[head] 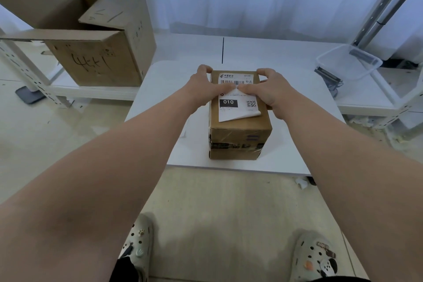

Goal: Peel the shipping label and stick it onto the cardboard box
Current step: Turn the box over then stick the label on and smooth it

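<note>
We are finding the shipping label (pixel 237 101) lying on the top face of the cardboard box (pixel 239 137), which is standing on the white table (pixel 160 80), near its front edge. The upper part of the label is looking flat; its near right corner is curling up off the cardboard and is not yet stuck.

We are judging the label to be thin, light and limp, with an adhesive back that will crease or trap air if pressed unevenly. It is best handled flat, by pressure from the middle outward toward that lifted corner. The box is looking stiff and taped shut; we cannot tell its weight.

We are reaching forward with both forearms extended over the table. Our left hand (pixel 203 89) is lying over the box's far left edge, fingers curled round the corner and the thumb pressing flat on the label's middle. Our right hand (pixel 266 90) is mirroring it at the far right edge, fingers spread, thumb pressing down to meet the left thumb. Neither hand is pinching anything.
</note>
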`<state>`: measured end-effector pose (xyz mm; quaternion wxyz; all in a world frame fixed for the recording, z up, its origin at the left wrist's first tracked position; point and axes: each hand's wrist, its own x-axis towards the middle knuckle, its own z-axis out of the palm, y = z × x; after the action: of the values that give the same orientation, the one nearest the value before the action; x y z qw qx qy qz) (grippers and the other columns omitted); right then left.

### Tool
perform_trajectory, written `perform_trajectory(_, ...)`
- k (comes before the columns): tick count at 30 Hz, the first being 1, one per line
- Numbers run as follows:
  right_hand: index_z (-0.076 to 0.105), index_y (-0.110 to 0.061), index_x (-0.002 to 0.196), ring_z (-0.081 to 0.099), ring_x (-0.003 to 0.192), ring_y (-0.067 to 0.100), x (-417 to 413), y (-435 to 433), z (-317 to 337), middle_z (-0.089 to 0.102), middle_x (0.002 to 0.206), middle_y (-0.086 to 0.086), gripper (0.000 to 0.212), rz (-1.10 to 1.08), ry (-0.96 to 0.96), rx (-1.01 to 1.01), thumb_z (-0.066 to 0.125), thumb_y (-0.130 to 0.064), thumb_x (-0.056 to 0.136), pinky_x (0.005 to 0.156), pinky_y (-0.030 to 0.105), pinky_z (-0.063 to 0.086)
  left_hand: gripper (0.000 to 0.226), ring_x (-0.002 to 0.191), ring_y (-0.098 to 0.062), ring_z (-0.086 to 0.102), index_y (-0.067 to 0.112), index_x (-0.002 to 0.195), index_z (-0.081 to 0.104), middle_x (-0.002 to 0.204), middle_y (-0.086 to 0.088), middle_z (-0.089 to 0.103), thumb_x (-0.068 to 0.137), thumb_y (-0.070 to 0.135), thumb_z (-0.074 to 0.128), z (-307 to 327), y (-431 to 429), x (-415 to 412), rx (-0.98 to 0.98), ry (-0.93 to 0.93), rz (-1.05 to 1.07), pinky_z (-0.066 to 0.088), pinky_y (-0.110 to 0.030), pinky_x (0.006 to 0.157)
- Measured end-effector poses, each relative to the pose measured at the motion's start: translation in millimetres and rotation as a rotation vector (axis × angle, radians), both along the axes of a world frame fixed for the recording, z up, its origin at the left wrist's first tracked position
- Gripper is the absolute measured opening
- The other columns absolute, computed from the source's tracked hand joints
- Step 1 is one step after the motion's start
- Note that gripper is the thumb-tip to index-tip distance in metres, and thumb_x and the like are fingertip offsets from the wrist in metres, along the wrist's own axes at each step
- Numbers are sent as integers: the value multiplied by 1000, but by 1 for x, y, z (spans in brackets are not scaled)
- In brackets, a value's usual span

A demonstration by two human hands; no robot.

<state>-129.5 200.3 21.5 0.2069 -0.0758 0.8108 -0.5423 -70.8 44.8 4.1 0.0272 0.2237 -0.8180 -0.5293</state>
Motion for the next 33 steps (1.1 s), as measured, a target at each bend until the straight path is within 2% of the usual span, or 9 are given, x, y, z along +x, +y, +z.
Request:
perform_trajectory(2, 31, -21, 144, 63, 74, 10, 0, 0, -1, 53, 134, 9, 77, -3, 7, 4, 74, -17, 80, 48, 17, 49, 77, 85, -15, 65, 20, 136, 29, 110, -3, 56, 77, 43, 73, 0, 3, -3, -9, -9, 8, 54, -24, 65)
perform_trajectory(7, 31, -22, 143, 62, 72, 10, -1, 0, 0, 55, 132, 9, 77, -1, -10, 1, 74, -16, 80, 46, 17, 49, 53, 71, -7, 60, 17, 128, 41, 87, 4, 58, 86, 36, 66, 2, -4, -2, -7, 39, 44, 49, -21, 61)
perform_trajectory(10, 31, -21, 143, 63, 71, 10, -1, -1, -1, 57, 130, 9, 77, 3, -18, -1, 74, -15, 80, 47, 18, 49, 53, 70, -5, 59, 17, 127, 39, 92, 2, 59, 86, 38, 64, 2, -2, -3, -66, 36, 34, 45, -15, 52)
perform_trajectory(14, 31, -23, 142, 64, 73, 10, -3, -1, -1, 59, 126, 9, 76, 16, -32, 10, 74, -18, 80, 50, 20, 49, 69, 87, -17, 65, 16, 128, 35, 111, -6, 59, 78, 47, 70, 1, 4, -7, -124, -1, 28, 53, -25, 64)
perform_trajectory(19, 31, -25, 140, 65, 71, 10, -3, 1, 0, 62, 121, 8, 74, 25, -57, 4, 74, -19, 80, 46, 18, 49, 48, 76, -9, 58, 17, 122, 43, 100, -2, 59, 86, 43, 62, -1, -5, -7, -124, 50, 43, 42, -21, 57)
perform_trajectory(24, 31, -26, 140, 64, 73, 10, -4, -1, -2, 61, 121, 6, 73, 31, -59, 14, 73, -18, 81, 53, 21, 50, 60, 85, -17, 65, 17, 122, 39, 103, -3, 61, 80, 49, 66, -2, 0, -10, -147, 10, 49, 54, -29, 70)
perform_trajectory(26, 31, -26, 139, 64, 74, 11, -5, -1, -2, 61, 120, 6, 72, 28, -59, 12, 73, -19, 81, 54, 22, 49, 55, 86, -17, 64, 18, 119, 41, 103, -3, 62, 81, 49, 66, -2, -1, -11, -149, 10, 61, 55, -30, 73)
perform_trajectory(30, 33, -26, 137, 64, 73, 11, -7, 0, -3, 63, 117, 6, 71, 21, -69, -10, 75, -19, 79, 53, 22, 48, 30, 72, -10, 59, 15, 112, 50, 101, -4, 64, 91, 37, 56, -1, -8, -11, -164, 76, 105, 48, -22, 58)
perform_trajectory(33, 33, -26, 137, 64, 72, 10, -7, 1, -4, 63, 113, 5, 71, 27, -65, -6, 74, -20, 80, 51, 20, 48, 41, 84, -18, 65, 16, 115, 47, 104, -6, 65, 87, 42, 61, -2, -5, -11, -139, 51, 83, 57, -34, 73)
